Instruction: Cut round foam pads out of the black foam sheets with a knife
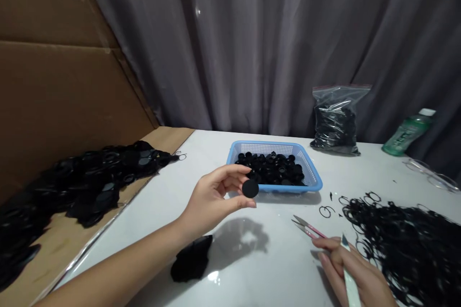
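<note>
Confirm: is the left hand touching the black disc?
Touching. The head view shows the black disc pinched at its edge between the thumb and fingertips of the left hand.

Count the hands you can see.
2: the left hand holds a black disc in front of the blue basket; the right hand, at lower right, holds a white strip.

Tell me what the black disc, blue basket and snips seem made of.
The black disc, held in the left hand, looks like foam or rubber: its face is matte, with no shine. The blue basket looks like moulded plastic, with a smooth, even colour and fine mesh holes. The snips seem to be steel, with bright blades and pink-coated handles.
</note>
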